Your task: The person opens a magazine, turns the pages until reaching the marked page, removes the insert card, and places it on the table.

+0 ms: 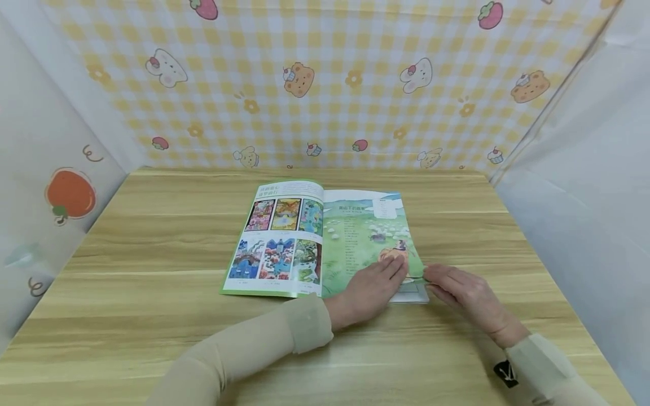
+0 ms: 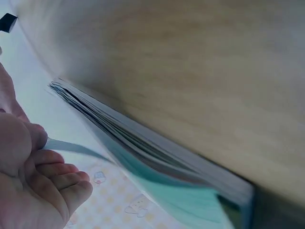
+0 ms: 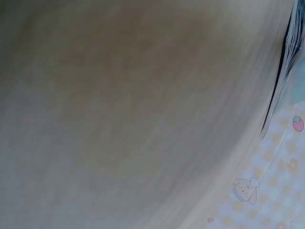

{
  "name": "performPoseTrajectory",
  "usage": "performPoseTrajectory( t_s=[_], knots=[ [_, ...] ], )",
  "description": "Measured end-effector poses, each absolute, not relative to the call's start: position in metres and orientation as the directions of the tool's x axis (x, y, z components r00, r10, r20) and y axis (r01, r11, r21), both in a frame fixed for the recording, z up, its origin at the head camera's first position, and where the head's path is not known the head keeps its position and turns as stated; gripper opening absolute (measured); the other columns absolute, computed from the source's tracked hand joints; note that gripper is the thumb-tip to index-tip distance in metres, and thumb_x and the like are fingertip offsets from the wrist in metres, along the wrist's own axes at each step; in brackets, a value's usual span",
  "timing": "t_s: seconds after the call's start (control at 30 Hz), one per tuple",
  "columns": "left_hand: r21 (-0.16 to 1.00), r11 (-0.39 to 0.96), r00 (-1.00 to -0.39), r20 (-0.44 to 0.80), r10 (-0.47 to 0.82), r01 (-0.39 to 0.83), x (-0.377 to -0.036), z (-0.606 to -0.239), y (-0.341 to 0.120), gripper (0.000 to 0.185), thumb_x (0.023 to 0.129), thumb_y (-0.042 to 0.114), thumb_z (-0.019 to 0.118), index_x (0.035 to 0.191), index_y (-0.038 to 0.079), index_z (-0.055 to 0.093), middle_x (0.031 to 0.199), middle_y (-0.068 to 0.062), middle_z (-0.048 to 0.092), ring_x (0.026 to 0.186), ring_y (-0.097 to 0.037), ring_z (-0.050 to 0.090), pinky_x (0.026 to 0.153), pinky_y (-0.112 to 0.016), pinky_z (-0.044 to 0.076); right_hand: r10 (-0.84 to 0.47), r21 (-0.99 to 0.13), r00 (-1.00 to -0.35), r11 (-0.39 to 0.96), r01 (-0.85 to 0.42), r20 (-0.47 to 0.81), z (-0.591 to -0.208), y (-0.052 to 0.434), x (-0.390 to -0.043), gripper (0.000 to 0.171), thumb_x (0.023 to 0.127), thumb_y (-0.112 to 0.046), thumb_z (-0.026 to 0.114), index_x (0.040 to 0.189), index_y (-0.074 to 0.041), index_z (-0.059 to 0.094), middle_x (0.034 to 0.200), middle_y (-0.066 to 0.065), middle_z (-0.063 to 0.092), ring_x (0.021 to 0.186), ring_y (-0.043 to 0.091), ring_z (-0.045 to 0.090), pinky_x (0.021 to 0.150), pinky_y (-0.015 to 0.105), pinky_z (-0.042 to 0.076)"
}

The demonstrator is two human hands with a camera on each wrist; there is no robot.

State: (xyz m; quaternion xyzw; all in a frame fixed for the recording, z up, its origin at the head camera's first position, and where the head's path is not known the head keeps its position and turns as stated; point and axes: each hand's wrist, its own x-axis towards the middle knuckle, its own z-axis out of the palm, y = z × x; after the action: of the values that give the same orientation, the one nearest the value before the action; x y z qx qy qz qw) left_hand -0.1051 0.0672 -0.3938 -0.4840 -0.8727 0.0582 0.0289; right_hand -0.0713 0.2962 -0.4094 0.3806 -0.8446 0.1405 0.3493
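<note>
Flat and loosely spread, my left hand (image 1: 373, 288) presses the lower right page of the open magazine (image 1: 304, 239) in the middle of the wooden table (image 1: 152, 270). Beside it, my right hand (image 1: 464, 293) pinches the edge of a page at the magazine's lower right corner, though its fingertips are hard to make out. Behind stands a yellow checked backdrop (image 1: 325, 84).
</note>
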Motion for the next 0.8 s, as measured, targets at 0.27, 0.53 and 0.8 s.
performPoseTrajectory(
  t_s=[0.27,0.53,0.8],
  knots=[
    [-0.080,0.548,-0.543,0.070,0.837,0.833,-0.116,-0.394,0.058,0.051,0.101,0.009,0.035,0.150,0.005,0.020,0.155,-0.009,0.024,0.142,-0.021,0.025,0.113,-0.029,0.026,-0.460,-0.187,-0.684,0.736,-0.650,0.567,-0.411,0.300,-0.067,0.017,0.084,-0.015,0.070,0.098,-0.004,0.069,0.101,0.009,0.070,0.093,0.029,0.066,0.097,0.009,0.037],
    [-0.077,0.582,-0.567,0.150,0.810,0.810,-0.122,-0.399,0.055,0.059,0.101,0.008,0.037,0.152,0.008,0.008,0.158,-0.012,0.012,0.144,-0.026,0.016,0.115,-0.033,0.022,-0.563,-0.198,-0.738,0.728,-0.656,0.372,-0.415,0.292,-0.069,0.049,0.074,-0.014,0.078,0.117,0.002,0.064,0.122,0.016,0.062,0.110,0.031,0.060,0.099,0.015,0.039],
    [-0.292,0.573,-0.536,0.202,0.820,0.766,-0.126,-0.404,0.051,0.058,0.099,0.010,0.044,0.150,0.027,0.023,0.159,-0.007,0.006,0.146,-0.030,0.003,0.117,-0.042,0.013,-0.571,-0.220,-0.797,0.766,-0.603,0.198,-0.413,0.288,-0.069,0.052,0.082,-0.024,0.072,0.125,0.003,0.058,0.130,0.018,0.056,0.119,0.035,0.053,0.089,0.047,0.048]
  ],
)
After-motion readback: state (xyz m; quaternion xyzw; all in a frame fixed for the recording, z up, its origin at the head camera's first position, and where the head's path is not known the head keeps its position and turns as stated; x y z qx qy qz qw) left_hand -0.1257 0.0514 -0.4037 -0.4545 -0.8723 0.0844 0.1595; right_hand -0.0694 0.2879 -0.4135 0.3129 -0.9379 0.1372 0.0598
